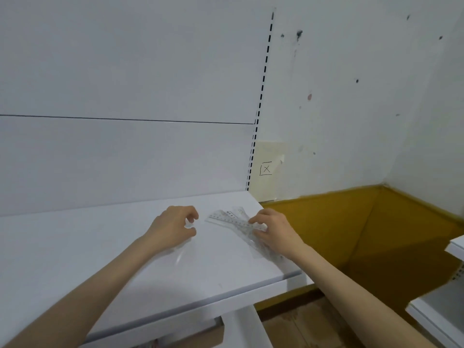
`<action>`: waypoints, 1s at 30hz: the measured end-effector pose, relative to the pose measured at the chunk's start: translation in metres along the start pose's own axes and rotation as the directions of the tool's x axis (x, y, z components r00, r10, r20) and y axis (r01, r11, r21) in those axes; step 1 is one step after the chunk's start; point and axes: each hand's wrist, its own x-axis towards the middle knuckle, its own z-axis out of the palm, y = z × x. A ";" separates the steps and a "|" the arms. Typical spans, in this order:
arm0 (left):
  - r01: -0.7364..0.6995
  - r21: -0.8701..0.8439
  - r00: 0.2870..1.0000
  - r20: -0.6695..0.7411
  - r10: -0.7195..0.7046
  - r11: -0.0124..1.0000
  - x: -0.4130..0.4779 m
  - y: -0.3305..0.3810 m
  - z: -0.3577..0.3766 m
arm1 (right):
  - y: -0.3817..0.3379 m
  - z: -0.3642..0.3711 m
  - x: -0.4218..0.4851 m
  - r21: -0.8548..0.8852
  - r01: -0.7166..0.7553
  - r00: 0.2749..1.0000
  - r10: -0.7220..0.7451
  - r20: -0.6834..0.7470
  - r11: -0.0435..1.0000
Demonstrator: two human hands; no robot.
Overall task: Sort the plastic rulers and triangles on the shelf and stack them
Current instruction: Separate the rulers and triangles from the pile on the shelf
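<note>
Both forearms are stretched forward. The left grip [173,227] is curled, fingers toward thumb; the rulers [226,218] are pinched by the right grip [273,229] near the shelf's [100,247] right edge.

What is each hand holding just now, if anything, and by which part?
The right hand holds the clear rulers near their middle. The left hand seems to pinch a clear plastic piece by its top edge; it is barely visible.

At my upper right, a spotted white wall [351,59] meets a slotted upright [262,91]; below sit a paper patch [266,169] marked with a boxed X, mustard skirting [351,222], and brown floor tiles [296,325].
</note>
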 end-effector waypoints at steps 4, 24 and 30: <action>0.046 0.053 0.997 -0.062 -0.043 0.998 -0.010 -0.007 -0.006 | -0.018 0.018 0.015 -0.091 -0.029 0.993 0.039 0.110 0.995; 0.445 0.172 0.876 -0.289 -0.387 0.879 -0.222 -0.104 -0.106 | -0.204 0.085 0.017 0.096 0.459 0.874 -0.468 0.128 0.883; 0.609 0.114 0.752 -0.397 -0.526 0.785 -0.338 -0.159 -0.165 | -0.339 0.132 0.004 0.222 0.607 0.752 -0.642 0.150 0.763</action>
